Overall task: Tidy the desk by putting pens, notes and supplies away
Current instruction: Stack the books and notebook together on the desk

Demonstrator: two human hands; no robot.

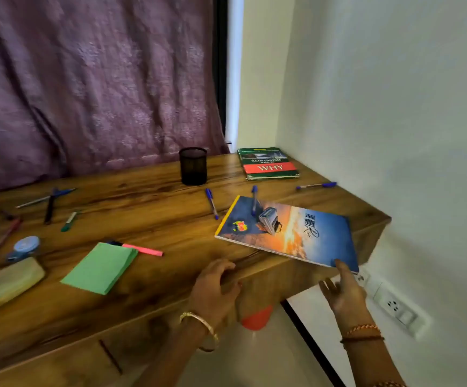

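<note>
From the head view, the black mesh pen cup (pixel 193 166) stood at the back of the wooden counter (pixel 148 208); what it held could not be told. Pens lay loose on the counter, a blue pen (pixel 211 203) just beside the notebook (pixel 288 231). The right hand (pixel 341 291), fingers spread, pinched the notebook's near corner with its thumb on top; that corner jutted past the counter's front edge. The left hand (pixel 215 283) curled loosely over that edge. Green sticky notes (pixel 101 266) lay well apart, left.

Dim, soft indoor light — brightest on the right wall (pixel 394 107), edges blurred and wide-angle warped.
</note>
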